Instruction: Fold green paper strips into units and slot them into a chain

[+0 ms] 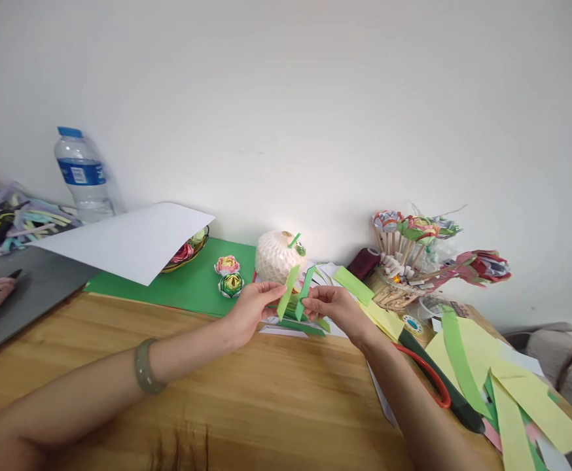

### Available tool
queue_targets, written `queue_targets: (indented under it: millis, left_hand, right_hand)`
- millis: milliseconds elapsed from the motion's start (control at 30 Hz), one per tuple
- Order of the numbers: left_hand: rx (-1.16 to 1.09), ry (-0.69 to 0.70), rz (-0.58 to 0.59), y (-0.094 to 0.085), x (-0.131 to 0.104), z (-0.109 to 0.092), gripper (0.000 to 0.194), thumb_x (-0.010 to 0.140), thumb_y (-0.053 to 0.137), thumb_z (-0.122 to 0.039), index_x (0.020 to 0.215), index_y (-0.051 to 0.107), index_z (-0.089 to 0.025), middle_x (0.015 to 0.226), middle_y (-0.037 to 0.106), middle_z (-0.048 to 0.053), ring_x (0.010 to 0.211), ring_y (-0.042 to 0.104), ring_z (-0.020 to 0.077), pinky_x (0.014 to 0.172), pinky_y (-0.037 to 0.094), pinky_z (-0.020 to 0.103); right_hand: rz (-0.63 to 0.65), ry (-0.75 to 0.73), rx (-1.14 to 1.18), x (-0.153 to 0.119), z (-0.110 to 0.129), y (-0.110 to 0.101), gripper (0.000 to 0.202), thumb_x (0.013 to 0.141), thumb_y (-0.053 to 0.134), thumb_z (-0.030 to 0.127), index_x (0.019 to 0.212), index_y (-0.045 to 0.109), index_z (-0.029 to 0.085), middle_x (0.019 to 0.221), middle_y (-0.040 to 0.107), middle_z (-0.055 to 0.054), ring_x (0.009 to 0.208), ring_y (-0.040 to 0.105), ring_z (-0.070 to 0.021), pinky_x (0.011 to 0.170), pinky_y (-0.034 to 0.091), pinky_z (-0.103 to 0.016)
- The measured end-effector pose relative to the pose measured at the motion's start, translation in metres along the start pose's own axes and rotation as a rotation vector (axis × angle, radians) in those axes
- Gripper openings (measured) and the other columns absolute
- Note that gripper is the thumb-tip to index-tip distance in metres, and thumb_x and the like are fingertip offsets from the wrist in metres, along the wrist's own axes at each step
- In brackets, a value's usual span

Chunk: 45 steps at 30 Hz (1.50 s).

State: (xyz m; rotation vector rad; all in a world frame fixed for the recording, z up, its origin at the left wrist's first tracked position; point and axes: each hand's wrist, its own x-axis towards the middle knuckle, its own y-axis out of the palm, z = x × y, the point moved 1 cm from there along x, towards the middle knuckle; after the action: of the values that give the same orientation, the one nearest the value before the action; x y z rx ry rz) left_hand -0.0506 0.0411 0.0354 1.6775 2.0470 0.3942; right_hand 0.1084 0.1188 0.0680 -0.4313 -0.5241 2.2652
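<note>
Noted light-green strip (289, 288) pinched in left grip (256, 306), darker green strip (306, 288) pinched in right grip (334, 306); both tilted, slightly apart, over paper cuttings (310, 328) toward far edge of counter (266, 405). Held by sides, apparently to leave faces uncovered. Observed white netted ball (275, 255) behind; paper flowers (230, 285) leftward, on green sheet (197, 288); yellow papers (536, 399) at right edge, presumably within reach.

A wooden table (192, 392) — green sheet (168, 288), yellow papers (472, 353) and clear bottle (86, 180) on it.
</note>
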Motion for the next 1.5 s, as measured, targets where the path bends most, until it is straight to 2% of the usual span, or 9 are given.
queue_targets:
  millis: [233, 433, 633, 733, 933, 1100, 1267, 1400, 1500]
  left_hand:
    - [0.027, 0.011, -0.054, 0.003, -0.003, -0.007, 0.029, 0.058, 0.078, -0.037, 0.066, 0.063, -0.013, 0.068, 0.063, 0.003, 0.064, 0.056, 0.0126, 0.062, 0.046, 0.026]
    - [0.036, 0.011, -0.058, 0.003, -0.003, -0.006, 0.028, 0.06, 0.077, -0.036, 0.067, 0.062, -0.013, 0.069, 0.062, 0.003, 0.066, 0.056, 0.0134, 0.063, 0.047, 0.027]
    - [0.053, 0.013, -0.065, 0.0, -0.001, -0.006, 0.03, 0.06, 0.076, -0.038, 0.068, 0.061, -0.014, 0.071, 0.063, 0.003, 0.067, 0.056, 0.0136, 0.062, 0.046, 0.026]
    - [0.055, 0.027, -0.077, 0.0, -0.001, -0.008, 0.029, 0.06, 0.077, -0.038, 0.067, 0.061, -0.014, 0.071, 0.062, 0.003, 0.068, 0.056, 0.0137, 0.064, 0.046, 0.026]
    - [0.077, 0.042, -0.086, 0.0, -0.001, -0.009, 0.03, 0.06, 0.076, -0.039, 0.069, 0.062, -0.014, 0.073, 0.063, 0.003, 0.069, 0.057, 0.0148, 0.066, 0.045, 0.027]
    - [0.113, 0.074, -0.076, -0.001, 0.0, -0.009, 0.03, 0.06, 0.076, -0.039, 0.071, 0.062, -0.015, 0.075, 0.062, 0.003, 0.072, 0.056, 0.0158, 0.069, 0.045, 0.029]
    - [0.18, 0.076, -0.005, 0.006, -0.007, -0.01, 0.028, 0.061, 0.075, -0.039, 0.07, 0.063, -0.015, 0.074, 0.061, 0.002, 0.072, 0.055, 0.0149, 0.067, 0.042, 0.026]
    - [0.177, 0.05, 0.075, 0.013, -0.012, -0.009, 0.028, 0.06, 0.075, -0.038, 0.066, 0.061, -0.014, 0.068, 0.058, 0.0, 0.064, 0.052, 0.012, 0.064, 0.041, 0.025]
    - [0.161, 0.033, 0.095, 0.014, -0.012, -0.008, 0.029, 0.061, 0.075, -0.039, 0.067, 0.061, -0.014, 0.071, 0.058, 0.0, 0.066, 0.052, 0.0128, 0.066, 0.043, 0.026]
  right_hand:
    - [-0.184, 0.045, -0.553, -0.002, -0.003, -0.022, 0.021, 0.08, 0.051, 0.035, 0.068, 0.06, 0.019, 0.065, 0.064, -0.004, 0.063, 0.058, -0.0175, 0.054, 0.033, -0.026]
    - [0.019, -0.016, -0.897, -0.018, 0.007, -0.005, 0.006, 0.066, 0.066, 0.017, 0.064, 0.065, 0.023, 0.072, 0.068, -0.002, 0.071, 0.06, -0.0203, 0.056, 0.029, -0.026]
    - [0.056, -0.06, -0.99, -0.02, 0.01, -0.004, 0.014, 0.073, 0.057, 0.013, 0.07, 0.066, 0.023, 0.08, 0.068, -0.003, 0.077, 0.06, -0.0209, 0.058, 0.031, -0.026]
    - [0.058, -0.082, -0.945, -0.021, 0.016, -0.016, 0.009, 0.077, 0.058, 0.02, 0.076, 0.066, 0.024, 0.09, 0.068, -0.002, 0.083, 0.059, -0.0194, 0.061, 0.035, -0.025]
    - [0.111, -0.053, -0.797, -0.027, 0.025, -0.038, 0.01, 0.077, 0.056, 0.022, 0.073, 0.065, 0.022, 0.072, 0.067, 0.0, 0.068, 0.058, -0.0162, 0.057, 0.037, -0.024]
    - [0.024, -0.126, -0.535, -0.033, 0.032, -0.053, 0.015, 0.077, 0.055, 0.03, 0.075, 0.067, 0.022, 0.075, 0.066, -0.001, 0.068, 0.056, -0.0166, 0.059, 0.039, -0.026]
    - [-0.003, -0.2, -0.225, -0.025, 0.027, -0.034, 0.018, 0.075, 0.06, 0.037, 0.078, 0.065, 0.02, 0.075, 0.064, -0.001, 0.066, 0.054, -0.0144, 0.059, 0.041, -0.026]
    - [-0.112, -0.168, -0.003, -0.014, 0.019, -0.008, 0.022, 0.072, 0.063, 0.039, 0.082, 0.06, 0.02, 0.064, 0.06, 0.001, 0.062, 0.057, -0.0141, 0.057, 0.045, -0.026]
    - [-0.187, -0.152, 0.192, -0.01, 0.017, 0.003, 0.032, 0.066, 0.068, 0.045, 0.083, 0.057, 0.02, 0.069, 0.06, 0.001, 0.064, 0.061, -0.0152, 0.059, 0.05, -0.028]
